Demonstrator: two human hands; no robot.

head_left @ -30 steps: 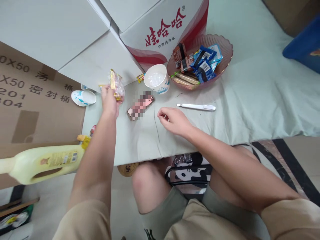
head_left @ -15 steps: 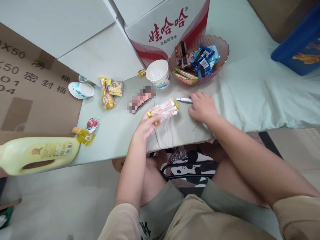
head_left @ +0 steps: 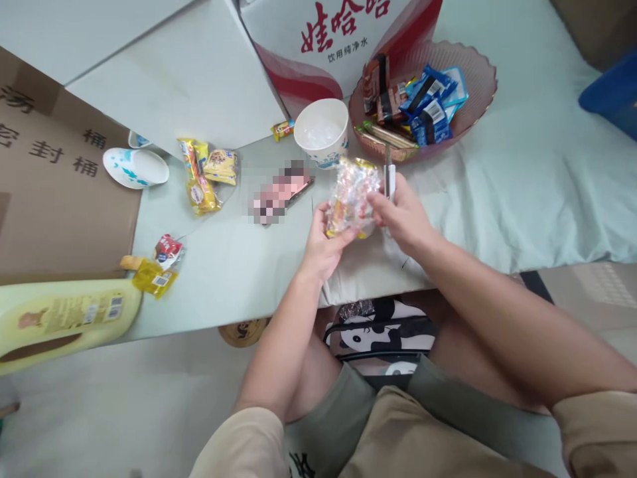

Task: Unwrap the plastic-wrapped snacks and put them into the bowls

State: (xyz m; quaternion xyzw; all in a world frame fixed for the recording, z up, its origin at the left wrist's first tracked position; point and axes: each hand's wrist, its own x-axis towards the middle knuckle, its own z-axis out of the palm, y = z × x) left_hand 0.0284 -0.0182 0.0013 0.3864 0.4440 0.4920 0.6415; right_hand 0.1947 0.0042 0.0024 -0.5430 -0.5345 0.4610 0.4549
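Note:
My left hand (head_left: pixel 323 245) grips the lower left of a crinkled clear plastic snack packet (head_left: pixel 353 192) with yellow and red bits. On its other side, my right hand (head_left: pixel 403 216) has its thumb against the packet. A utility knife (head_left: pixel 389 179) is held in that same right hand, its blade pointing up and away from me. Just behind the packet stands a white paper cup (head_left: pixel 323 136) with blue print and something clear inside. To the left lies a pink package (head_left: pixel 284 192), blurred out in part.
A pink glass bowl (head_left: pixel 480 99) holds several wrapped snacks. Yellow snack packs (head_left: pixel 199 182), torn wrappers (head_left: pixel 156 275), a tipped paper cup (head_left: pixel 137 168) and a yellow bottle (head_left: pixel 70 315) lie at left. A white carton (head_left: pixel 308 73) with red print stands behind.
My right hand has lifted the utility knife off the cloth, turned it upright and come to the packet. My left hand has moved right with the packet. The view has shifted.

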